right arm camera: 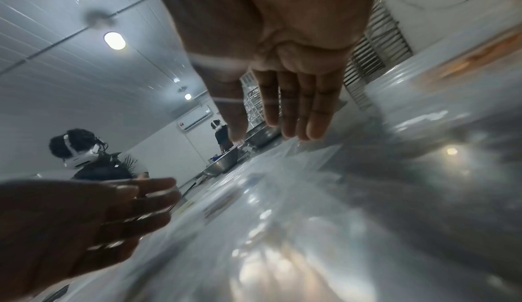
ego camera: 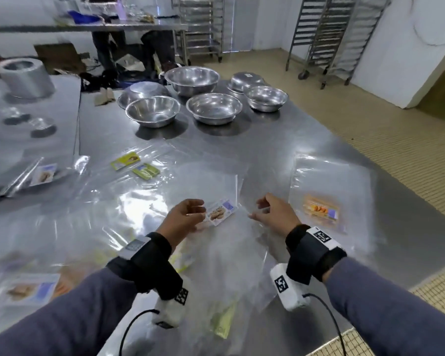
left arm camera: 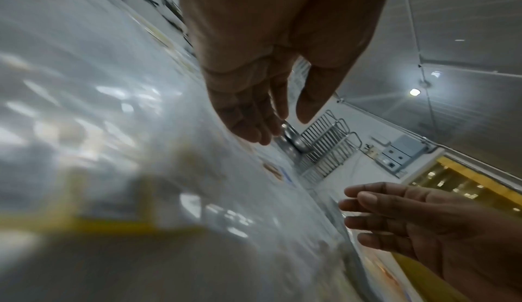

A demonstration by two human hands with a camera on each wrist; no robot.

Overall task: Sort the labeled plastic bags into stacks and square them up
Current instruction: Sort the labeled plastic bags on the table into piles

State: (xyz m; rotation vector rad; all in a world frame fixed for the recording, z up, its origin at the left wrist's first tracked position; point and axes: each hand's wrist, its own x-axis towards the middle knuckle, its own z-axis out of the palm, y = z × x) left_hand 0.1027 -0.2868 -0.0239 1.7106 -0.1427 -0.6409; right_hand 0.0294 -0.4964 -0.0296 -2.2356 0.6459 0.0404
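Observation:
Clear plastic bags with small printed labels lie spread over a steel table (ego camera: 280, 140). A bag with a white-and-purple label (ego camera: 220, 211) lies in the middle, between my hands. My left hand (ego camera: 190, 210) hovers just left of that label, fingers relaxed and holding nothing; the left wrist view shows the same hand (left arm camera: 271, 114) with straight fingers. My right hand (ego camera: 261, 208) hovers just right of it, fingers loosely spread; in the right wrist view the right hand (right arm camera: 282, 117) is empty above the plastic. A squared stack with an orange label (ego camera: 320, 209) lies to the right. Yellow-green labelled bags (ego camera: 135, 164) lie further back.
Several steel bowls (ego camera: 213, 107) stand at the table's far end, and a steel cylinder (ego camera: 26, 77) at far left. More labelled bags (ego camera: 31, 287) lie near left. Wire racks (ego camera: 326, 34) stand by the wall. Other people (right arm camera: 84, 155) work nearby. The table's right edge borders tiled floor.

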